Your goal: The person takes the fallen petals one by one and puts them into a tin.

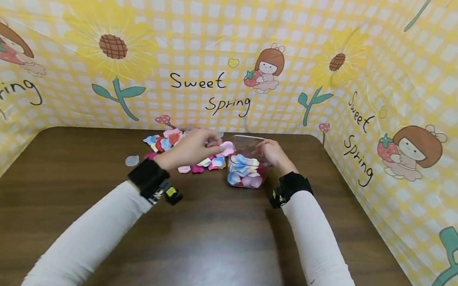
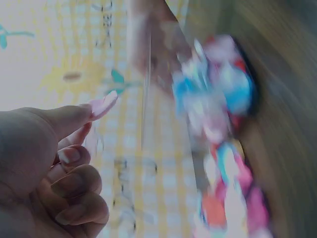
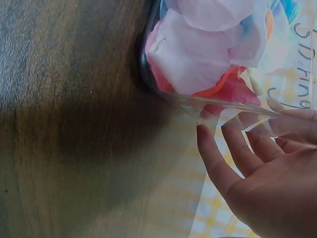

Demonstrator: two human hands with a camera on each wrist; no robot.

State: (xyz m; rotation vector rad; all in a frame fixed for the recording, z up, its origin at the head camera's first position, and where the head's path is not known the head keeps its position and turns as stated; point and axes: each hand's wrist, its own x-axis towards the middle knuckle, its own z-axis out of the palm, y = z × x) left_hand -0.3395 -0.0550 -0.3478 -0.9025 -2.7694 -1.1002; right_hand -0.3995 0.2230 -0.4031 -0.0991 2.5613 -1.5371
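A clear plastic container [image 1: 248,138] stands at the far middle of the brown table [image 1: 209,253], partly filled with pink, blue and white fabric petals [image 1: 245,169]. My right hand [image 1: 266,149] grips its right wall near the rim; in the right wrist view the thumb and fingers [image 3: 233,134] lie against the clear wall [image 3: 166,96], petals [image 3: 198,54] inside. My left hand [image 1: 216,144] pinches a pink petal [image 1: 226,148] just left of the container's opening. The left wrist view is blurred, with the petal [image 2: 104,105] between thumb and finger.
A loose pile of coloured petals [image 1: 166,144] lies on the table left of the container, under my left hand. One pale petal [image 1: 131,160] lies apart, further left. A yellow checked backdrop [image 1: 206,42] closes in the back and both sides.
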